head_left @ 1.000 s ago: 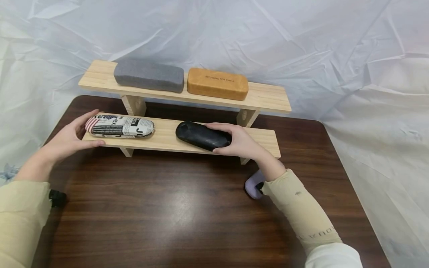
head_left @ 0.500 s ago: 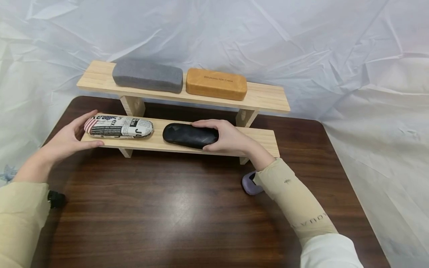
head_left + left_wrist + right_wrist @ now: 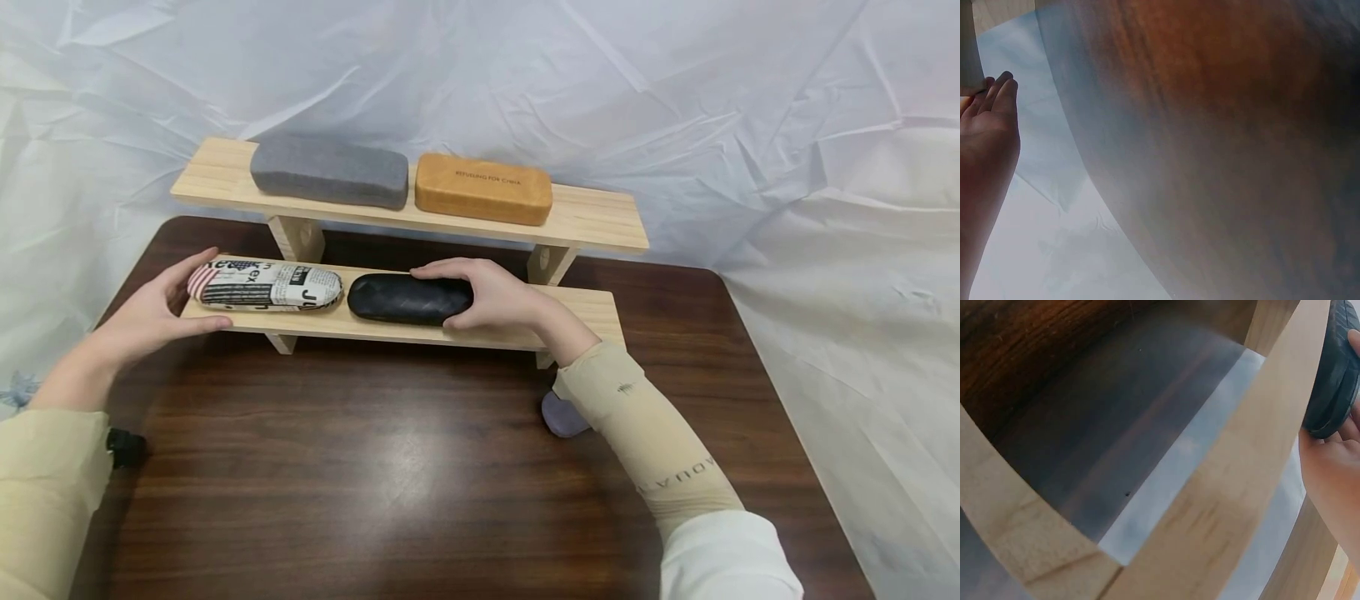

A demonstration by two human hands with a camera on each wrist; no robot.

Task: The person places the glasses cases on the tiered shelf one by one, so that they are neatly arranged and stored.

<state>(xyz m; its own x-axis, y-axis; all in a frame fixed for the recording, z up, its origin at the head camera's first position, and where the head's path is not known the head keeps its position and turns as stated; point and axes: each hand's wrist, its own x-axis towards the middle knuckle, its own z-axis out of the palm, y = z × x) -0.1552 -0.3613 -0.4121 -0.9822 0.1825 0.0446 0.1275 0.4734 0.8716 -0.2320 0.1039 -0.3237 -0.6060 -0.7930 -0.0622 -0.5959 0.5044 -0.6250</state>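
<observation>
The right hand (image 3: 491,296), fingers curled round the black case (image 3: 408,299) mid-frame, grips its right end; it looks rigid, light, smooth.

Backdrop: wrinkled white sheet (image 3: 675,100) hung behind and draped at the sides.
Furniture: dark wooden table (image 3: 390,475), glossy.

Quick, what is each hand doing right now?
Left hand: open, fingers straight, touching the end of the newspaper-print case.
Right hand: fingers curled round the black case, gripping it on the lower shelf.
</observation>
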